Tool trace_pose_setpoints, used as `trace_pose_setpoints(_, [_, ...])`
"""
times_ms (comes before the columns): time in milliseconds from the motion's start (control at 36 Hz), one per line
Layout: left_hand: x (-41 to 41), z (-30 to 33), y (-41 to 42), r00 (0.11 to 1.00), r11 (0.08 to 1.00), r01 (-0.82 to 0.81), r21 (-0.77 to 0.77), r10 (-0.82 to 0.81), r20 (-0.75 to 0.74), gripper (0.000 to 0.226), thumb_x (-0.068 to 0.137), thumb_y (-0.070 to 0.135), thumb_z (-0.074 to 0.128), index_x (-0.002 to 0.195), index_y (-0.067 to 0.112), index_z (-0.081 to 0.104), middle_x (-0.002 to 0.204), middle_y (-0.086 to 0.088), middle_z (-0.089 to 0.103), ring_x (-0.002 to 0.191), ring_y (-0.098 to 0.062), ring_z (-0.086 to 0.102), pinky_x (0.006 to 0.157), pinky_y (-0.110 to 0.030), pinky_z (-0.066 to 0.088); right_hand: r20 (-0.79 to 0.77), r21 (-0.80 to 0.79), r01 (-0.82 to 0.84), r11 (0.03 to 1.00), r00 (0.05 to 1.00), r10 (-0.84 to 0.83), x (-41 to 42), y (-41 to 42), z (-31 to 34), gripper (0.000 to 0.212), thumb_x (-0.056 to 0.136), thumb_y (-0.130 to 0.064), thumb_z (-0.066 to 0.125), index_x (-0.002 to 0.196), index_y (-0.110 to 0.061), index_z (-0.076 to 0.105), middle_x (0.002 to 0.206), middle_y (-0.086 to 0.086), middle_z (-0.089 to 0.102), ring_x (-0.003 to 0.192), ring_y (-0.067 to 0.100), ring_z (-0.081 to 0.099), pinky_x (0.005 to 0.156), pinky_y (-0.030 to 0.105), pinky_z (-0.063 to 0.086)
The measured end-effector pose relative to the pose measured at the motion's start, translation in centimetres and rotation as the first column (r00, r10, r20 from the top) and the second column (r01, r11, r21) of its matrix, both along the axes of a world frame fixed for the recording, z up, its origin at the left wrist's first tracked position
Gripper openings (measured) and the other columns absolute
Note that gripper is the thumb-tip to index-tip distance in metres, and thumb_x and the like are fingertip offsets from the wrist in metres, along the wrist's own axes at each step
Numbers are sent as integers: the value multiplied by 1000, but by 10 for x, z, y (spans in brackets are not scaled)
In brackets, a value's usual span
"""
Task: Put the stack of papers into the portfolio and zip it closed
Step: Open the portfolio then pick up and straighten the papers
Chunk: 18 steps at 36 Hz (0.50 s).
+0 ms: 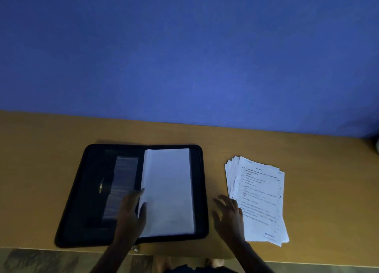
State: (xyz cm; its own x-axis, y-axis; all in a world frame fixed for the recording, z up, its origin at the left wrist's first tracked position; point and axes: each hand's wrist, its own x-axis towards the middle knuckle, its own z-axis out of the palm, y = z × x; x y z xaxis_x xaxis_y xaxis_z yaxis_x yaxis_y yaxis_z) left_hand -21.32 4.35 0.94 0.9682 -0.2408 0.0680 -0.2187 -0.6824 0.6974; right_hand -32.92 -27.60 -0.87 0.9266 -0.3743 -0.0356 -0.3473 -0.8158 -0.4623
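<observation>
The stack of papers lies fanned on the wooden table, at 3 o'clock from the open black portfolio. The right hand, fingers spread, rests at the stack's left edge. The left hand holds the white pages inside the portfolio; its finger state is unclear.

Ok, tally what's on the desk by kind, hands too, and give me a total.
Portfolio, open: 1
Stack of papers, fanned: 1
Hands: 2, left hand on the portfolio, right hand at the stack's edge
Total: 4
</observation>
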Motion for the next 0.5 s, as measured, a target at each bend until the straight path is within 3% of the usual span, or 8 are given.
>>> trace_pose_setpoints(83, [-10, 1, -55, 991, 989, 98, -107, -107, -78, 43, 98, 28, 57, 139, 20, 58, 125, 2, 64, 106, -5, 62, 88, -26, 54, -11, -30, 74, 997, 997, -74, -8, -34, -1, 44, 77, -16, 92, 119, -23, 80, 130, -1, 73, 117, 30, 67, 86, 50, 58])
trace_pose_setpoints(194, [-22, 2, -121, 959, 972, 166, -165, -198, -205, 38, 99, 26, 57, 137, 26, 59, 117, 6, 66, 100, 2, 64, 84, -20, 57, -39, -52, 165, 985, 985, -167, -21, -81, -3, 46, 74, -18, 96, 117, -20, 81, 126, 3, 76, 115, 32, 70, 87, 54, 60])
trace_pose_setpoints(306, [-28, 1, -182, 907, 972, 148, -181, -206, -366, 39, 100, 20, 65, 138, 13, 62, 118, 3, 68, 100, 4, 64, 81, -5, 50, -100, -73, 216, 974, 970, -223, -37, -123, -8, 48, 74, -18, 96, 119, -17, 80, 127, 5, 75, 115, 32, 69, 88, 54, 61])
trace_pose_setpoints(361, [-30, 1, -209, 875, 975, 126, -184, -197, -443, 40, 98, 20, 66, 138, 13, 62, 118, 3, 68, 100, 2, 64, 80, -8, 52, -121, -79, 229, 970, 964, -237, -45, -142, -11, 49, 75, -17, 95, 121, -16, 80, 127, 5, 74, 115, 32, 69, 89, 54, 61])
trace_pose_setpoints(444, [-31, 2, -242, 831, 981, 94, -172, -172, -529, 43, 98, 25, 66, 140, 16, 60, 125, 1, 68, 107, -6, 67, 87, -23, 58, -146, -83, 229, 970, 960, -239, -54, -164, -15, 52, 74, -17, 95, 123, -16, 79, 127, 5, 74, 116, 32, 68, 88, 53, 60])
trace_pose_setpoints(500, [-30, 2, -262, 815, 984, 74, -159, -152, -560, 45, 99, 26, 65, 142, 14, 57, 130, -1, 67, 109, -8, 65, 84, -18, 55, -156, -91, 214, 973, 962, -226, -58, -174, -17, 54, 72, -18, 96, 124, -18, 79, 126, 4, 73, 116, 31, 68, 87, 53, 60])
